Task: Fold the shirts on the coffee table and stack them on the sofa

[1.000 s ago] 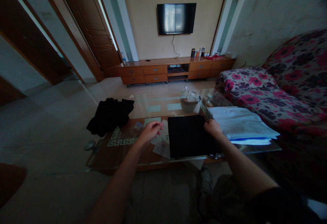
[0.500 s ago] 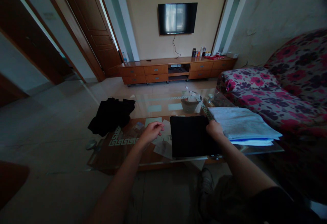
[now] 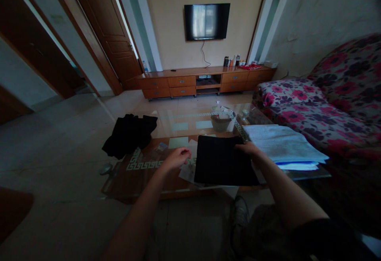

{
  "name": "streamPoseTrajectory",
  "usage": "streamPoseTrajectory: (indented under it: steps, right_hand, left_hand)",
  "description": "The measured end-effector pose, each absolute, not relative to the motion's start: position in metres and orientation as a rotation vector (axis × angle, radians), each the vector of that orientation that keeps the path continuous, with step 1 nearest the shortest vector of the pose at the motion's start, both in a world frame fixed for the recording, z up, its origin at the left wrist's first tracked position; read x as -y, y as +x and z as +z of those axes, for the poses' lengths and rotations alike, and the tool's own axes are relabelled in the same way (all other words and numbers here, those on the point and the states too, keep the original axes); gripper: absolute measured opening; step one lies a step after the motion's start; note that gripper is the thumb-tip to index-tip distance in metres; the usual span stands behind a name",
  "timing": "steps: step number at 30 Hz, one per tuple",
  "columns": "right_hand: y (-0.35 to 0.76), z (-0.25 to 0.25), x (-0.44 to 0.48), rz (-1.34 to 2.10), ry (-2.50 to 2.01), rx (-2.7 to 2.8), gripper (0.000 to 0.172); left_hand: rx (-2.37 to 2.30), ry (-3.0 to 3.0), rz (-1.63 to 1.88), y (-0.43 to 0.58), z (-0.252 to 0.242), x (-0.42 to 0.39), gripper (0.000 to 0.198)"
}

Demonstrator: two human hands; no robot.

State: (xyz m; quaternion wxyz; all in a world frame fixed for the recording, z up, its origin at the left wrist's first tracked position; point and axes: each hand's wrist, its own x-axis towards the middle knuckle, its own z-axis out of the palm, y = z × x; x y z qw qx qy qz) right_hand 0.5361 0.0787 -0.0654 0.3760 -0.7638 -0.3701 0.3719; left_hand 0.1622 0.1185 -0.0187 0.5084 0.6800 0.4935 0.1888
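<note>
A folded black cloth (image 3: 222, 161) lies on the glass coffee table (image 3: 143, 183) before me. My right hand (image 3: 251, 149) reaches over its right edge with the fingers stretched out flat on the fabric; the underside of this hand is hidden. Just left of the cloth hovers my left hand (image 3: 178, 157), its fingers loosely bent and apart, holding nothing. White papers (image 3: 187, 173) lie partly under the cloth. To the right is a stack of light blue and white folded cloths (image 3: 285, 144). A crumpled black garment (image 3: 131, 134) rests at the table's left end.
A bin with white paper (image 3: 222, 122) shows behind the black cloth, near a small glass jar (image 3: 245, 114). A flowered sofa (image 3: 300, 98) borders the table on the right. A low wooden cabinet (image 3: 181, 82) stands beneath a wall television (image 3: 206, 22).
My right hand has moved slightly left onto the cloth, its fingers now straighter. My left hand has dropped a little. The cloth's near left corner has shifted left.
</note>
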Motion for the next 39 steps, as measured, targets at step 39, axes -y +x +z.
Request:
streamPoseTrajectory:
  steps: [39]
  right_hand:
    - [0.474, 0.030, -0.036, 1.336, -1.192, 1.013, 0.041]
  left_hand:
    - [-0.671, 1.004, 0.718, 0.152, 0.011, -0.101, 0.052]
